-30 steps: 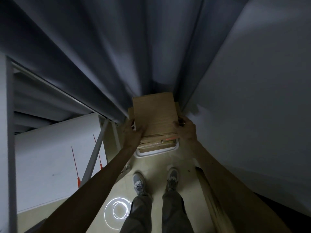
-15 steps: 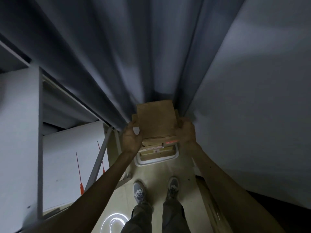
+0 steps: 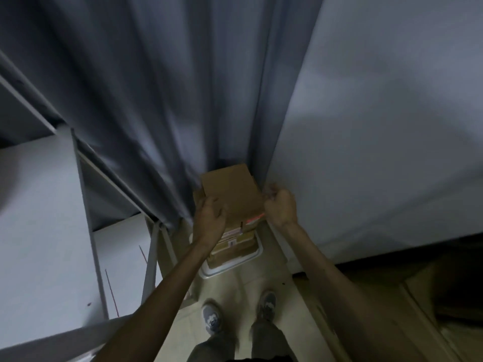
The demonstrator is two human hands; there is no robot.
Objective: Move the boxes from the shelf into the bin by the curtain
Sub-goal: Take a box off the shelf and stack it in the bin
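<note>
Cardboard box (image 3: 231, 194), flat and brown, sits at the middle of my view on top of a stack of boxes (image 3: 232, 242) – slightly skewed against the ones beneath it. The stack stands in a white bin (image 3: 258, 250) on the floor, and only the bin's rim shows, below and to the right of the stack.

My feed puts the left hand (image 3: 209, 220) at the box's lower left corner. Its fingers are fairly straight and loose along the left edge, and the thumb is splayed over the top face. It touches the box rather than clamping it. The right hand (image 3: 281, 205) is just beside the right edge, fingers loosely curled around nothing (whether a fingertip brushes the cardboard, I cannot tell).

Behind the bin a grey curtain (image 3: 156, 100) fills the upper middle of the frame – its folds run down to the box's far edge. A pale wall (image 3: 392, 126) takes up the right side. A grey metal shelf frame (image 3: 83, 205) stands at the left. At the bottom centre are two grey shoes (image 3: 211, 320) on a light floor (image 3: 235, 286).
</note>
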